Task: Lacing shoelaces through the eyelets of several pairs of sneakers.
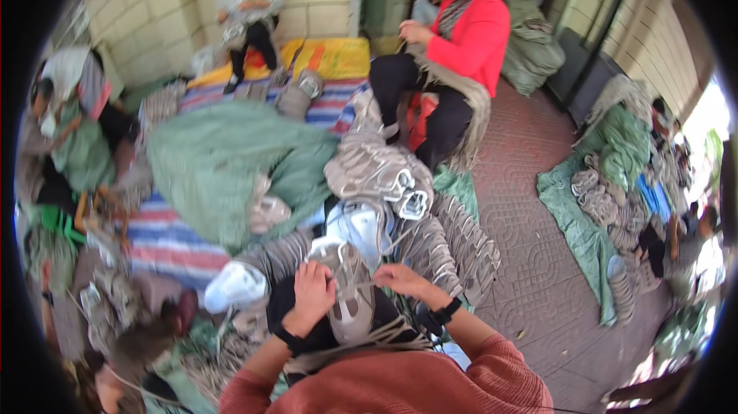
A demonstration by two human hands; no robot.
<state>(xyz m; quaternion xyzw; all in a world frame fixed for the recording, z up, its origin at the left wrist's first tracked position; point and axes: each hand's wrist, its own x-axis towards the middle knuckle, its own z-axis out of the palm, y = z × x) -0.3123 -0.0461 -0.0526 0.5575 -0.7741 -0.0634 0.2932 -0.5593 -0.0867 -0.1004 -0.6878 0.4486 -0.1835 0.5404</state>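
Note:
A beige-grey shoe upper lies across my lap, its toe end toward me and its lace openings facing up. My left hand is closed on its left edge, fingers curled over the side. To the right of the upper, my right hand pinches a pale shoelace that runs across to the upper. Loose pale laces are draped over my lap below it. Just beyond my hands, nested stacks of similar uppers lean together, some with white and light-blue linings.
A green sack cloth lies over a striped sheet ahead. A person in a red jacket sits beyond the stacks; another sits by the wall. More people and uppers are left. Paving and a green sheet with piles are right.

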